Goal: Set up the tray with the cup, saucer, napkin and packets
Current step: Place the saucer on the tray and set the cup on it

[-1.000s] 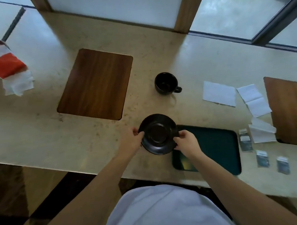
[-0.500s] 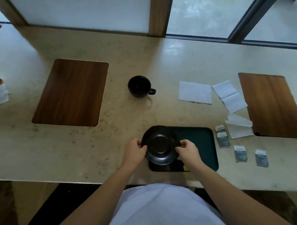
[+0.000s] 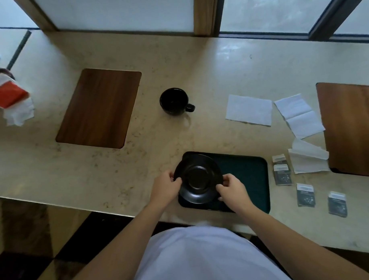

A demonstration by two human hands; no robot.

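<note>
While both hands, left hand [image 3: 167, 187] at nine o'clock and right hand [image 3: 233, 187] at three, keep their grip clamped on its rim, the saucer [image 3: 198, 178] over the tray [image 3: 246, 179]'s left end looks rigid, glossy, breakable: hold edges.

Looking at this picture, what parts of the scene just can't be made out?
All from the head view:
- Print on the packets: too small and blurred to read.
- Whether the saucer already rests on the tray or is held just above it: cannot tell from overhead.
- The tray's near-left corner: hidden by the saucer and the right hand.
- Inside of the cup: too dark to see.
- Red and white thing at far left: cut off by the edge.
</note>
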